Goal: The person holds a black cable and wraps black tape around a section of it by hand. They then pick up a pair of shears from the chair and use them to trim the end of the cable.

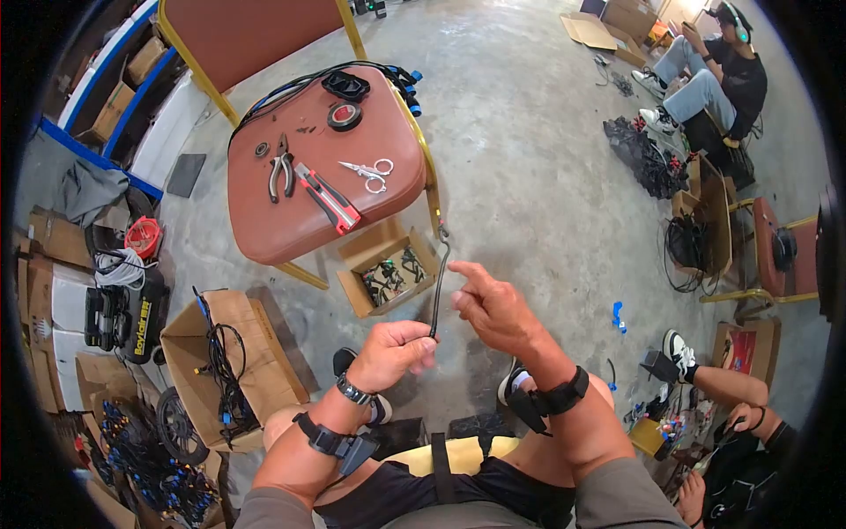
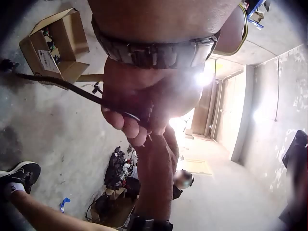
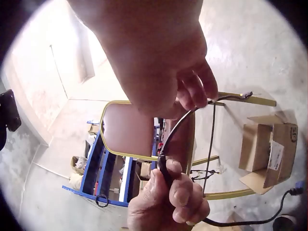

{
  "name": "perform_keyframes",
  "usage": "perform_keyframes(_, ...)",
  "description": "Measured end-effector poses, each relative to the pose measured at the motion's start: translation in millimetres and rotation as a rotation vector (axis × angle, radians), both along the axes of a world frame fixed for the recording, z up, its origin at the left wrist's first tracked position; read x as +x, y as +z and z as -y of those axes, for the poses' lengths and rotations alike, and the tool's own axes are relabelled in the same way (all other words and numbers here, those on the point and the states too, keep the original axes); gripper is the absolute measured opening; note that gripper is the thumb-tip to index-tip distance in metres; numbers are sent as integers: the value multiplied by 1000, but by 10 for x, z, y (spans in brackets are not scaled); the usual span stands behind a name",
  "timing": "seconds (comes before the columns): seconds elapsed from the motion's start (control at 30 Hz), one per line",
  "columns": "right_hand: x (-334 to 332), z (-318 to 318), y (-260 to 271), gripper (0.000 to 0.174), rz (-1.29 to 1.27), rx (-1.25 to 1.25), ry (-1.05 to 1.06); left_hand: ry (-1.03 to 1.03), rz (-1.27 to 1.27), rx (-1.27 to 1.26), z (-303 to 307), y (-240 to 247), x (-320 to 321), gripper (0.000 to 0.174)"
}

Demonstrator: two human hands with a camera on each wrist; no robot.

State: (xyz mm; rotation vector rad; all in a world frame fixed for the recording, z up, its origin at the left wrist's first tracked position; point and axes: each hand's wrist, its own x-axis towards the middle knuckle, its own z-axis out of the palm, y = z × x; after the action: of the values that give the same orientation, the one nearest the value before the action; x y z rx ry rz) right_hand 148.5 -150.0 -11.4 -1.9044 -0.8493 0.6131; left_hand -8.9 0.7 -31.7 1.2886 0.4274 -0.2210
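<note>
My left hand (image 1: 392,354) pinches a thin black cable (image 1: 438,295) between thumb and fingers near its lower end. From there the cable rises past my right hand, bends near the top and ends in a small connector (image 3: 247,95). My right hand (image 1: 498,310) is just right of the cable, index finger stretched toward it and the other fingers loosely bent. In the right wrist view, its fingertips (image 3: 210,100) overlap the cable's upper part. A black length of the cable (image 2: 67,86) runs out from the left fingers in the left wrist view.
Ahead is a chair seat (image 1: 308,220) with pliers (image 1: 282,169), a utility knife (image 1: 328,198), scissors (image 1: 373,181) and tape (image 1: 344,115). Below it, an open carton (image 1: 352,295) holds small cable parts. Another box (image 1: 189,388) with cables stands left. People sit at the right.
</note>
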Motion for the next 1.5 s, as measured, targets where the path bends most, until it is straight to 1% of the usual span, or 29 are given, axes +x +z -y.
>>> perform_keyframes(0.07, -51, -27, -20, 32, -248, 27, 18, 50, -30, 7, -8, 16, 7, 19)
perform_keyframes(0.1, -81, -36, -41, 32, -248, 27, 19, 51, -30, 7, -6, 22, 4, 19)
perform_keyframes(0.17, -110, -45, -107, 23, -287, 55, 103, 16, -31, 85, 7, 37, 15, 15)
perform_keyframes(0.2, -104, -40, -157, 23, -288, 54, 100, 13, -32, 84, 28, 58, 17, 15)
perform_keyframes(0.27, -81, -30, -245, 15, -280, 103, 126, -4, -33, 162, 77, 99, 21, 13)
perform_keyframes(0.4, -51, -11, -180, 13, -324, 79, 94, 1, -20, 254, 101, 3, -4, 13)
perform_keyframes(0.47, -44, -1, -104, 6, -315, 6, 81, 7, -45, 348, 105, 41, 0, 14)
perform_keyframes(0.6, -32, 4, -128, 6, -264, 47, 69, 35, -18, 317, 99, 8, 10, 17)
perform_keyframes(0.67, -27, 1, -126, 6, -222, 78, 48, 55, -29, 115, 77, -4, 18, 19)
perform_keyframes(0.77, -16, -13, -95, 6, -283, 118, -7, 49, -18, 54, 70, -6, 25, 20)
perform_keyframes(0.9, -17, -9, -110, 6, -229, 64, 8, 16, -36, 118, 61, 7, 42, 22)
perform_keyframes(0.97, -31, -16, -172, 11, -201, 144, -10, -48, -58, 177, 72, -5, 56, 23)
perform_keyframes(1.0, -33, -18, -163, 11, -201, 143, -10, -48, -58, 176, 79, 5, 64, 23)
perform_keyframes(1.1, -30, -41, -137, 11, -197, 118, -10, -63, -72, 179, 77, 33, 81, 21)
perform_keyframes(1.2, -37, -53, -144, 10, -216, 146, -25, -64, -54, 241, 76, 25, 87, 17)
perform_keyframes(1.37, -35, -77, -194, 12, -177, 176, -23, 49, -50, 263, 114, 68, 120, 13)
perform_keyframes(1.43, -15, -61, -206, 13, -166, 165, -16, 35, -58, 261, 125, 104, 162, 13)
perform_keyframes(1.5, -9, -81, -221, 13, -157, 175, -19, 61, -53, 320, 124, 99, 158, 13)
